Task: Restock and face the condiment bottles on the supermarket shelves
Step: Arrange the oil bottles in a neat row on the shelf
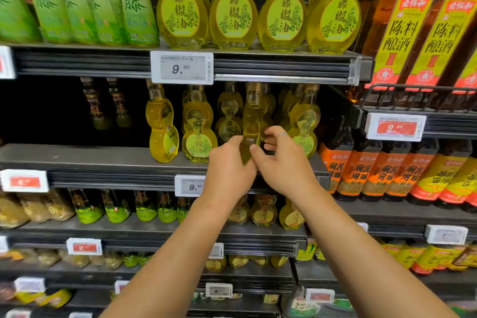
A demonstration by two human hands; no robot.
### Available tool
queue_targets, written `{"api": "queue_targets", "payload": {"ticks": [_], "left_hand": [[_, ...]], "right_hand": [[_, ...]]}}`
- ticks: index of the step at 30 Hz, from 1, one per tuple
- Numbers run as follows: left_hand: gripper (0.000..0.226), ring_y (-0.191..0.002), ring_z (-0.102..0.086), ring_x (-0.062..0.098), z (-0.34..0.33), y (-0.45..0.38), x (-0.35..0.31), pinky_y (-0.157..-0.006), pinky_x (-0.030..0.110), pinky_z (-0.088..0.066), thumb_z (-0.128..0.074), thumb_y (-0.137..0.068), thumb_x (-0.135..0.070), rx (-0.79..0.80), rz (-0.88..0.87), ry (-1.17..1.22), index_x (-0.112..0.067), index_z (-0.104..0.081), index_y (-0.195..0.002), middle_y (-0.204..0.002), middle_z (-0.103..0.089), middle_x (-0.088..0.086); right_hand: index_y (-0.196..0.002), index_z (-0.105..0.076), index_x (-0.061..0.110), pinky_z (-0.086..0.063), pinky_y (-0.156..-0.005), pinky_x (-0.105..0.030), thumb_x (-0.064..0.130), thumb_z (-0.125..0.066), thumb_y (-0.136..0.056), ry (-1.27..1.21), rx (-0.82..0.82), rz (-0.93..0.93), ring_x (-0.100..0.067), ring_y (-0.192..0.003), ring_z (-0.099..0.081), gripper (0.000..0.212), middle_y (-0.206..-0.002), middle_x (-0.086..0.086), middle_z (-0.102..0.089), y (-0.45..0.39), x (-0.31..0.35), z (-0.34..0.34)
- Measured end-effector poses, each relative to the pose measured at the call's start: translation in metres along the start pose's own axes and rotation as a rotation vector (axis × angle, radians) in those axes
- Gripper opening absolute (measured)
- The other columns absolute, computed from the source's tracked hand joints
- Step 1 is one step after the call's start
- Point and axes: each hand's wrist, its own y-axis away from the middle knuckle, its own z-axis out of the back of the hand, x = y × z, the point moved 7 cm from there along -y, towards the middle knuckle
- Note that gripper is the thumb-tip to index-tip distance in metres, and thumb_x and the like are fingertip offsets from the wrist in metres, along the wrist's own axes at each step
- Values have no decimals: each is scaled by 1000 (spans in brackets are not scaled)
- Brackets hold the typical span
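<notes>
**Yellow oil bottle held in both hands at the shelf front**

Yellow-gold and gourd-shaped, the bottle (pixel 251 121) stands upright just right of centre on the middle shelf (pixel 103 160), near its front lip, turned edge-on to me. I see my left hand (pixel 228 166) gripping its lower bulge from 9 o'clock, thumb up against the glass. My right hand (pixel 281 160) closes on it from 3 o'clock: thumb at the front, fingers curled round behind, a ring (pixel 281 134) on one finger.

At 9 o'clock of the held bottle stand two matching bottles: the labelled bottle (pixel 198 134) faces me, and the turned bottle (pixel 161 126) beyond it shows its side. At 3 o'clock another labelled one (pixel 305 121) stands just behind my right hand. More sit in the shadow further back.

At 12 o'clock a price tag (pixel 182 67) reads 9.90, under a row of larger gourd bottles (pixel 233 5). At 3 o'clock, further out, I see orange-labelled dark bottles (pixel 371 173)
</notes>
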Motion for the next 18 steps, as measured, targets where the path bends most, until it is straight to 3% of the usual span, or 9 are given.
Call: {"api": "queue_targets", "payload": {"ticks": [2,4,5,7,9,10,13,16,18], "left_hand": [[39,-97,-70,5,-2,5,-1,-80,14,-56,-65,-92,-17,67,-2,68,-18,-63,-131,-101,-71,-9],[34,-87,-66,-9,-3,9,1,-71,1,-48,-63,-92,-14,96,-12,101,-23,-67,-125,-99,-69,-16],[35,-87,-63,-11,-3,9,2,-69,-3,-43,-63,-94,-13,97,-6,106,-22,-66,-127,-107,-71,-11],[39,-94,-58,-8,1,5,7,-72,-8,-38,-65,-96,-15,68,17,109,-17,-62,-134,-123,-69,-1],[49,-103,-58,-2,6,1,8,-82,-1,-44,-70,-95,-19,33,22,118,-14,-55,-141,-130,-64,1],[55,-111,-59,4,6,-2,7,-91,9,-50,-71,-94,-22,34,14,121,-13,-51,-144,-133,-62,2],[61,-120,-60,18,1,-10,4,-101,38,-54,-75,-91,-30,95,-7,50,-17,-49,-143,-132,-62,3],[48,-105,-65,18,-6,-17,5,-90,42,-58,-78,-87,-35,143,-10,23,-20,-55,-127,-115,-67,-2],[52,-106,-66,18,-9,-19,7,-90,42,-59,-79,-86,-36,139,-10,21,-19,-56,-130,-116,-68,-2]], "right_hand": [[-118,-54,22,-41,-62,-5,42,-67,-94,22,-11,-12,7,-88,-59,33,-95,19,-62,-3,0,-1],[-107,-54,21,-45,-57,-8,44,-67,-94,42,-14,-4,3,-81,-61,29,-89,15,-66,-6,-1,-1],[-113,-55,19,-50,-65,-11,43,-66,-95,55,-3,0,-4,-89,-65,32,-99,9,-69,-7,-1,-2],[-135,-51,13,-56,-93,-34,42,-64,-98,71,39,-16,-21,-117,-63,48,-127,-4,-66,-9,-2,-3],[-144,-47,13,-51,-104,-45,40,-63,-99,71,78,-19,-24,-127,-58,55,-139,-7,-61,-11,-3,-2],[-146,-45,12,-50,-106,-46,39,-62,-100,65,101,-22,-24,-129,-57,56,-141,-6,-59,-12,-3,-2],[-142,-51,12,-49,-107,-45,31,-61,-102,24,157,-35,-21,-126,-60,46,-138,-4,-62,-14,-2,2],[-131,-60,15,-54,-101,-35,28,-65,-99,49,160,3,-12,-114,-64,34,-123,5,-67,-12,0,11],[-130,-62,19,-53,-88,-15,33,-71,-94,82,87,35,1,-104,-63,40,-114,13,-66,-4,-5,23]]}}
